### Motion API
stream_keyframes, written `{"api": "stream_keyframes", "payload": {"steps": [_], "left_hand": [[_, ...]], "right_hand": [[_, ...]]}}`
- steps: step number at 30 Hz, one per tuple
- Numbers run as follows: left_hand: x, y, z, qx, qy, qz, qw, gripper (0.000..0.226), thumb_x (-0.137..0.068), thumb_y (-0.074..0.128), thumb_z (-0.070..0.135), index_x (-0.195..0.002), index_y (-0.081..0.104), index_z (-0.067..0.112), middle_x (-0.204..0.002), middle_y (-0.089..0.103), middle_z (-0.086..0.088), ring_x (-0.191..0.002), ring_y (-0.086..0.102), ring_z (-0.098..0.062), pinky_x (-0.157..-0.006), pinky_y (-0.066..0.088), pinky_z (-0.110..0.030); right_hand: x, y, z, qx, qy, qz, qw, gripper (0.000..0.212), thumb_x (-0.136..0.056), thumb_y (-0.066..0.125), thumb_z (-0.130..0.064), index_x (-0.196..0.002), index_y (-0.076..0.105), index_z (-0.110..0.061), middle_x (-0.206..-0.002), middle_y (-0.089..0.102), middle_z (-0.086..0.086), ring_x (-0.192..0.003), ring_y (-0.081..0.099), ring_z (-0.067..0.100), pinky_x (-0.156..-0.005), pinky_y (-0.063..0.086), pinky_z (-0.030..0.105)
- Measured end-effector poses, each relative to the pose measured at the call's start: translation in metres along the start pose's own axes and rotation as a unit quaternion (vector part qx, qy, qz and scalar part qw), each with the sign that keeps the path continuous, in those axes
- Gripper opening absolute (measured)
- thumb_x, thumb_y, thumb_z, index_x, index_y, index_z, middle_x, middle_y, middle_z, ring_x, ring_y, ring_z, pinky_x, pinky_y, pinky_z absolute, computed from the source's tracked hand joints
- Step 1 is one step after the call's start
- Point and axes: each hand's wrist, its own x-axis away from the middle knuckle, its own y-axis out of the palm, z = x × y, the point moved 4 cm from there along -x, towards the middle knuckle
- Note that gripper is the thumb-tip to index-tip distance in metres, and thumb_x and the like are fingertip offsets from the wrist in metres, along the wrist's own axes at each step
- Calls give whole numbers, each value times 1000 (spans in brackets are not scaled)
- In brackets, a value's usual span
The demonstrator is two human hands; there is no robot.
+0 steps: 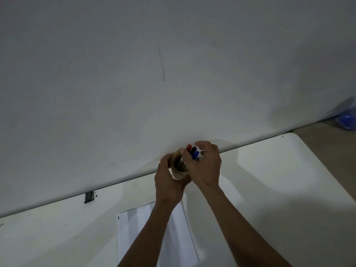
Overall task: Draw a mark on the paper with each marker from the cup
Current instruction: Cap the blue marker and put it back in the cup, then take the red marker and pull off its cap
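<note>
Against the far edge of the smooth white table (269, 180), right where it meets the plain matte wall (134, 74), stands a round tan cup (178, 171), seemingly paper or card, its dark mouth tipped toward the camera. The left hand (168, 185) wraps its side, fingers curled round the wall of the cup and thumb up by the rim. The right hand (207, 166) comes over the top, thumb and fingers closed round the marker barrels sticking out of the cup. Three capped ends fan out above that grip: a red marker (189, 147), a black marker (193, 150) and a blue marker (196, 155), each a slim cylinder. Nearer the person, a flat white sheet of paper (134, 237) lies on the table under the forearms, with a small dark mark (118, 217) at its left edge. A small dark bracket (88, 197) sits at the table's back edge.
</note>
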Motion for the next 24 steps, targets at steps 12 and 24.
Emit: {"api": "stream_keyframes", "payload": {"steps": [12, 24], "left_hand": [[-2, 1, -4, 6, 7, -5, 1000, 62, -68, 88, 2, -115, 55, 23, -106, 63, 17, -96, 60, 10, -69, 48, -2], [5, -2, -3, -11, -29, 11, 999, 69, -61, 91, 11, -116, 55, 33, -108, 67, 20, -104, 62, 1, -74, 52, -14]], "right_hand": [[-1, -7, -14, -31, -35, 41, 998, 13, -81, 83, -21, -89, 73, -17, -104, 63, -3, -95, 60, 12, -75, 38, -2], [6, -94, -57, -331, -17, 102, 938, 10, -97, 68, -20, -89, 63, -25, -88, 73, 3, -84, 76, 19, -80, 60, 40]]}}
